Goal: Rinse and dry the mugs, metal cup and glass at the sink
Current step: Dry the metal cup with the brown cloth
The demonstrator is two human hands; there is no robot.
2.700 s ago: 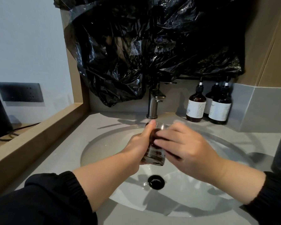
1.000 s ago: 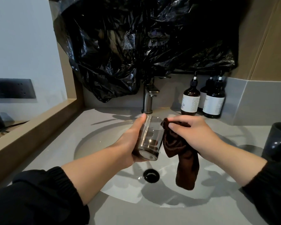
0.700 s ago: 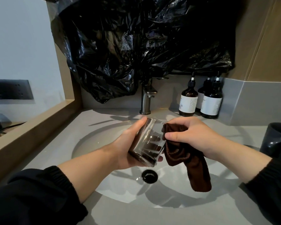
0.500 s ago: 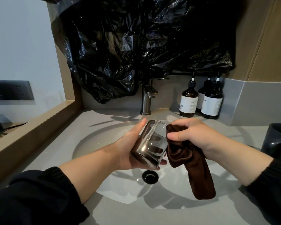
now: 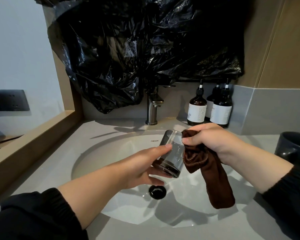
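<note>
Black plastic sheeting (image 5: 137, 49) hung behind the white sink (image 5: 111, 153). Over its basin the left hand (image 5: 142, 168) gripped a tilted smoky glass (image 5: 170, 153), thumb and fingers curled round it. Just beside the rim, the right hand (image 5: 213, 141) pinched a brown cloth (image 5: 215, 179) in curled fingers. A dark mug (image 5: 294, 148) stood on the tabletop (image 5: 59, 161).

The glass (image 5: 170, 153) is smoky grey, the cloth (image 5: 213, 172) brown, the bottles (image 5: 197, 108) amber (white labels), the basin (image 5: 111, 153) white.
</note>
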